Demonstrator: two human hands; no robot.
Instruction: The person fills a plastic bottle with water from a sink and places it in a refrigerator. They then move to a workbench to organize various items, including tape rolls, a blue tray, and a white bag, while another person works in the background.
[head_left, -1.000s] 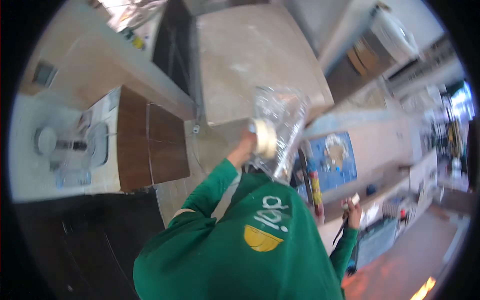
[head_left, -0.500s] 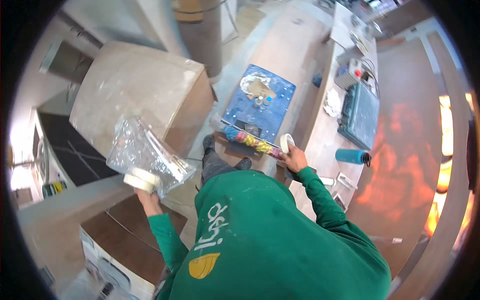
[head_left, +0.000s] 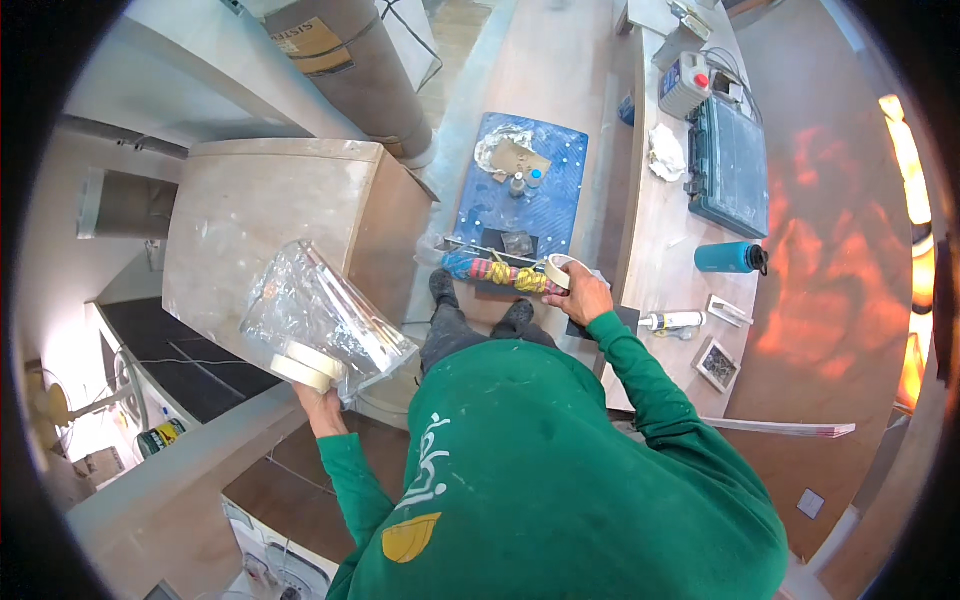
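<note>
The left hand (head_left: 322, 408) is raised at the person's left side, its grip clenched on a clear plastic bag (head_left: 322, 318) and a flat roll of pale tape (head_left: 305, 366) pressed beneath it. The right hand (head_left: 580, 297) grasps a second tape roll (head_left: 556, 270), held above the floor just beside the desk (head_left: 668, 250). A blue board (head_left: 525, 190) lies ahead of the feet.

Location: an interior under renovation, used as a work site. Indicators: a long dusty workbench (head_left: 660, 250) carrying a closed tool case (head_left: 728, 165), a sealant tube (head_left: 672, 320) and a rag (head_left: 665, 152); a paint-spattered blue step platform (head_left: 520, 190); a large wrapped roll (head_left: 345, 60).
</note>
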